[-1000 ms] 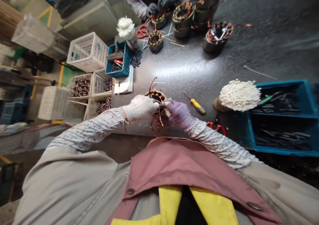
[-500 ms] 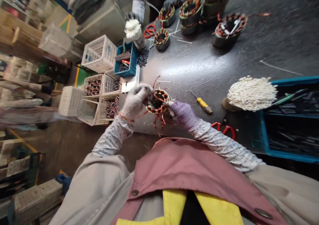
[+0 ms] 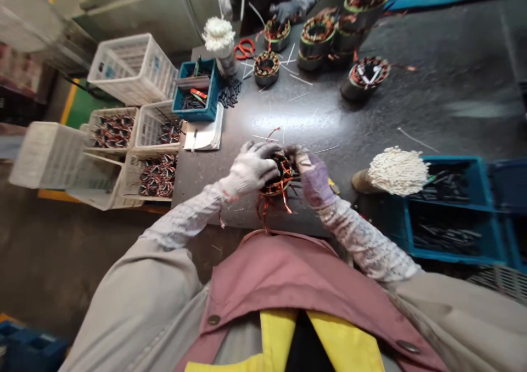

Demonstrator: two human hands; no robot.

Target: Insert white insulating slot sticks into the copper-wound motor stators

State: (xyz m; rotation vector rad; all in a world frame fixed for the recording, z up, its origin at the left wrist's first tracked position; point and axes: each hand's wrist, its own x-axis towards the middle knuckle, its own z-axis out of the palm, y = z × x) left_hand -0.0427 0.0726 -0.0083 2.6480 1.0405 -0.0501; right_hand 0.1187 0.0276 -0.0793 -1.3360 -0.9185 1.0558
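Left hand (image 3: pixel 251 170) (white glove) has its fingers wrapped over the left rim of a coil (image 3: pixel 283 175), so yeah, it's gripping that. Right hand (image 3: pixel 317 182), purple glove, has its fingers bunched at the coil's upper right edge, but I can't tell if they're pinching anything or just touching. The coil is between both hands by the near edge of the tabletop (image 3: pixel 420 103), red wires (image 3: pixel 263 210) dangling off its near side. Just past the right glove a yellow handle (image 3: pixel 333 186) pokes out, then there's white sticks (image 3: pixel 398 170) and a blue bin (image 3: pixel 457 258). Farther up, a co-worker's gloved hand (image 3: pixel 287 11) is at another coil (image 3: pixel 276 37), near red scissors (image 3: pixel 244 49).
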